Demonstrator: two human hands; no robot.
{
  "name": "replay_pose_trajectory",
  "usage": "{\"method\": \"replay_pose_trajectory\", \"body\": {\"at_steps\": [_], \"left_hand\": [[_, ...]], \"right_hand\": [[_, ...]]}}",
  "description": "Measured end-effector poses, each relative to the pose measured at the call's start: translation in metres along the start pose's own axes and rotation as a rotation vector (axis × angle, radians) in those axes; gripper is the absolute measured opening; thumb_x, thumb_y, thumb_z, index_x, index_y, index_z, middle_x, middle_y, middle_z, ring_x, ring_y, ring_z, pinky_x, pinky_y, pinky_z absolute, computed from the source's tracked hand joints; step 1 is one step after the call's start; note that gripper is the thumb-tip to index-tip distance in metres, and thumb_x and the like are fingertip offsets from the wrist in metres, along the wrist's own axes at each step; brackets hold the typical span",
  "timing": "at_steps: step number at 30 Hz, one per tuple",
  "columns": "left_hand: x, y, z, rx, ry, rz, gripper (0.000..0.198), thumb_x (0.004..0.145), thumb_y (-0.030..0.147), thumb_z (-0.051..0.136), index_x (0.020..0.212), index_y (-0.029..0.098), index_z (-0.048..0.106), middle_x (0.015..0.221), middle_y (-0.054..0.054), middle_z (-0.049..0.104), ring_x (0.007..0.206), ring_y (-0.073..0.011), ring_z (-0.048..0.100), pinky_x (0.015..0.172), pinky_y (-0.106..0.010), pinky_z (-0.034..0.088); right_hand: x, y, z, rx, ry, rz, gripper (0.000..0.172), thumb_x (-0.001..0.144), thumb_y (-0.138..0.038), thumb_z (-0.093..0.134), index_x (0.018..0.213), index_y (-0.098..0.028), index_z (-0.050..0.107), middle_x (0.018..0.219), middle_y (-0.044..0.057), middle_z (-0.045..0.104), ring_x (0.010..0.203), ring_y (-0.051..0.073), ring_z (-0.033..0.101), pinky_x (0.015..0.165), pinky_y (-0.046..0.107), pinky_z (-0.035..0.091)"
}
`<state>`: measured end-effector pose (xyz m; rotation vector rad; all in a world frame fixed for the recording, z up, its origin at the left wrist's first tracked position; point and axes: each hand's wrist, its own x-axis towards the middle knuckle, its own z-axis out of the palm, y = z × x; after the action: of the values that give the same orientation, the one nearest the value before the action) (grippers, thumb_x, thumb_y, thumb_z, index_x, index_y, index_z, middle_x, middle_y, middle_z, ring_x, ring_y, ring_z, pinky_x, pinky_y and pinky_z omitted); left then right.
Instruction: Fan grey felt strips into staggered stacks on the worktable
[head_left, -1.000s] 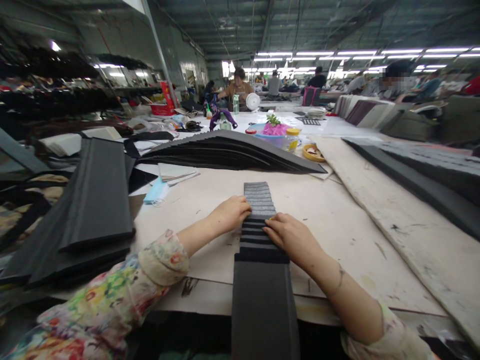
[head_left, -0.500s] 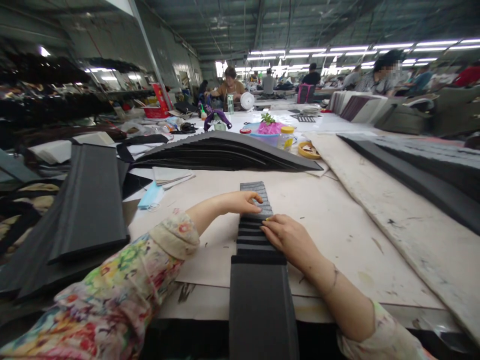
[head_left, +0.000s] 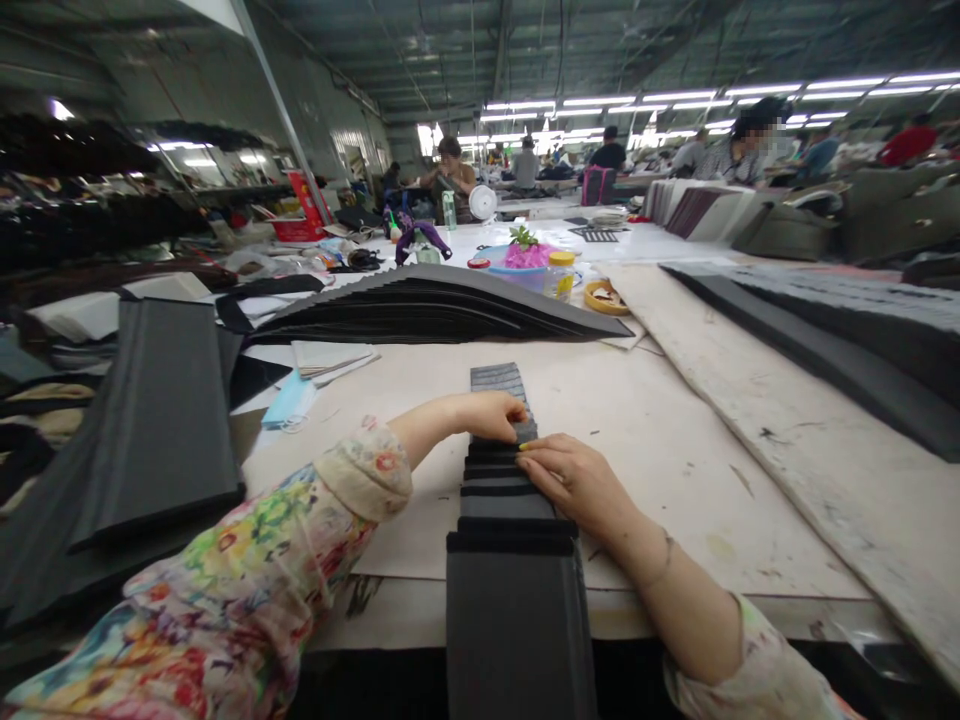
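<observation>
A row of overlapping dark grey panels [head_left: 510,620] with black edges runs away from me down the middle of the table, each shifted from the one below so that its edge shows as a stripe. My left hand [head_left: 491,413] reaches over the row's far part, its fingers curled together down onto a panel's edge. At the row's right side, my right hand [head_left: 574,480] has thumb and fingers closed on the panel edges. Something small and yellow shows at its fingertip. The left fingertips are partly hidden.
Behind the row lies a long fanned pile of dark panels [head_left: 427,300]. More panels [head_left: 161,400] are stacked left, near a blue face mask [head_left: 289,400]. A thick pale board [head_left: 720,380] crosses the right side. A yellow-lidded jar [head_left: 560,277] stands farther back. Other people sit beyond.
My left hand has come nearer and its fingers, apart before, have closed down onto the row. The near panels have spread slightly toward me. My right hand stays at the row's right side.
</observation>
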<state>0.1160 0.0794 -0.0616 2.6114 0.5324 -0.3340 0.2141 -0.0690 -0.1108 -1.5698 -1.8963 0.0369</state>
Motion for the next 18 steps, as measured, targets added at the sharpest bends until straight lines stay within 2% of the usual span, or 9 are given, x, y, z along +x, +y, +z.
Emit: {"method": "replay_pose_trajectory", "body": {"at_steps": [3, 8, 11, 18], "left_hand": [[-0.001, 0.003, 0.004, 0.065, 0.052, 0.025, 0.028, 0.064, 0.011, 0.052, 0.09, 0.015, 0.061, 0.081, -0.001, 0.062, 0.071, -0.0142, 0.053, 0.059, -0.021, 0.039], [-0.008, 0.006, 0.014, 0.157, 0.205, 0.138, 0.029, 0.069, 0.008, 0.05, 0.095, 0.015, 0.062, 0.091, -0.005, 0.062, 0.083, -0.0175, 0.055, 0.073, -0.025, 0.043], [-0.012, 0.006, 0.02, 0.19, 0.267, 0.187, 0.028, 0.071, 0.007, 0.049, 0.094, 0.015, 0.062, 0.091, -0.005, 0.06, 0.087, -0.0178, 0.055, 0.078, -0.026, 0.043], [-0.013, 0.004, 0.032, 0.285, 0.321, 0.253, 0.023, 0.079, 0.01, 0.044, 0.09, 0.015, 0.063, 0.085, -0.006, 0.059, 0.083, -0.0186, 0.055, 0.076, -0.028, 0.044]], "right_hand": [[-0.001, -0.001, -0.001, 0.015, -0.011, 0.003, 0.022, 0.087, -0.027, 0.045, 0.087, -0.021, 0.067, 0.093, 0.003, 0.068, 0.087, 0.014, 0.059, 0.081, 0.027, 0.046], [-0.002, -0.002, -0.002, 0.02, -0.012, 0.017, 0.022, 0.086, -0.026, 0.046, 0.089, -0.021, 0.067, 0.094, 0.003, 0.068, 0.087, 0.014, 0.06, 0.082, 0.028, 0.046], [-0.003, -0.003, -0.002, 0.018, -0.016, 0.014, 0.022, 0.086, -0.026, 0.046, 0.088, -0.021, 0.067, 0.094, 0.003, 0.068, 0.088, 0.014, 0.06, 0.082, 0.028, 0.046], [-0.003, -0.002, -0.004, 0.019, -0.022, 0.033, 0.022, 0.085, -0.024, 0.046, 0.086, -0.021, 0.067, 0.094, 0.003, 0.068, 0.088, 0.014, 0.061, 0.083, 0.027, 0.046]]}}
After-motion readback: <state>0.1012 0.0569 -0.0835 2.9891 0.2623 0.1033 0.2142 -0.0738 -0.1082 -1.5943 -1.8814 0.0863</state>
